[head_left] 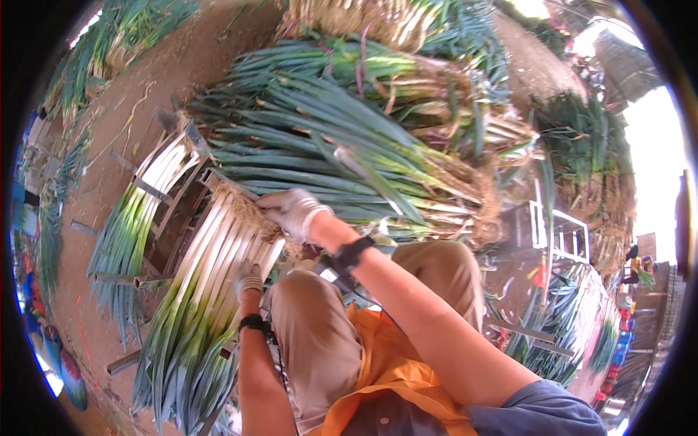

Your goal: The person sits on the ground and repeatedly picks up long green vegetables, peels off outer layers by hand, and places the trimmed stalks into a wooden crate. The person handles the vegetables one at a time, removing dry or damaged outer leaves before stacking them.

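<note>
A thick bundle of green onions lies in a metal rack at my left knee, white shafts toward the roots and green leaves hanging toward me. My left hand, gloved, is closed against the stalks at the bundle's right edge; its grip is partly hidden. My right hand, in a white glove, is at the brown root ends and blurred by motion. Its fingers reach left, and what they hold cannot be made out. Just beyond lies a large heap of untrimmed green onions, roots to the right.
A second bundle of pale-stemmed green onions rests in the rack's left side. More tied bundles lie at the back and another stack at the right. A white-framed crate stands right of my knees. Brown dirt floor shows at left.
</note>
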`<state>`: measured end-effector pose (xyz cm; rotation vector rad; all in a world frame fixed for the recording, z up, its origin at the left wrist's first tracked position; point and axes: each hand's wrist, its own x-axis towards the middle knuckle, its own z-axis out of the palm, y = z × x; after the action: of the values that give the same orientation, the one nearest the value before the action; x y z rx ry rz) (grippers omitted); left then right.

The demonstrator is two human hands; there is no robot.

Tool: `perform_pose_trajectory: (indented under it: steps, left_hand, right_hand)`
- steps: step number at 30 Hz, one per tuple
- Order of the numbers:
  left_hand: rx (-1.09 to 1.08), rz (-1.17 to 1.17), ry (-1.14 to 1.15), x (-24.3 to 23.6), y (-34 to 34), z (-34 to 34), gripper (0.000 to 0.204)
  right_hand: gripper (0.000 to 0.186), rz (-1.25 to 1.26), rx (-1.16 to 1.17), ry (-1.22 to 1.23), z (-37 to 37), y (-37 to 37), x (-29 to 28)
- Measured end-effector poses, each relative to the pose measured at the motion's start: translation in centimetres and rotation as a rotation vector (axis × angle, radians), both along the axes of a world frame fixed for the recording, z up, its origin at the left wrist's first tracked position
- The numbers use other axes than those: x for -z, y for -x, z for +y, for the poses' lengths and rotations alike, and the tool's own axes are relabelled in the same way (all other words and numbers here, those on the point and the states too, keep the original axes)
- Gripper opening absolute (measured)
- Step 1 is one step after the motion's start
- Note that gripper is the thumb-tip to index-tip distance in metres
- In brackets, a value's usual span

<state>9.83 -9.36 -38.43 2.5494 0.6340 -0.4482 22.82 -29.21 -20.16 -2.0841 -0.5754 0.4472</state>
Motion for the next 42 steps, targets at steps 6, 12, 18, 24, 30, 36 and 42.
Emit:
perform_pose_trajectory:
  steps: [6, 12, 18, 24, 30, 36, 42]
  left_hand:
    - [-0.277, -0.371, 0.386, -11.5, -2.9, -2.0, 0.033]
    - [-0.176, -0.906, 0.978, -24.1, -4.7, -7.6, 0.024]
    - [0.02, -0.455, 1.298, -24.5, -6.1, -21.3, 0.016]
    - [-0.064, -0.09, 1.255, -14.1, -4.8, -26.6, 0.015]
    - [0.206, -0.008, 0.87, -11.3, -7.3, -26.3, 0.019]
    - [-0.07, 0.133, 1.153, -10.1, -9.4, -30.3, 0.026]
    - [-0.539, 0.266, 1.827, -9.9, -6.8, -33.3, 0.044]
  right_hand:
    - [0.025, -0.079, 0.284, 0.397, -17.9, 8.3, -4.9]
    - [0.019, -0.03, 0.261, 0.412, -28.0, 12.3, -10.3]
    - [0.036, 0.046, 0.246, 0.966, -40.5, 5.6, 2.0]
    - [0.042, 0.206, 0.603, 1.065, -42.4, -2.7, 7.1]
    - [0.027, 0.15, 0.382, 1.29, -42.7, -4.8, 10.0]
    - [0.036, 0.327, 0.284, 0.842, -39.1, 2.3, 4.3]
    - [0.031, 0.487, 0.454, 0.2, -32.0, 18.1, 0.8]
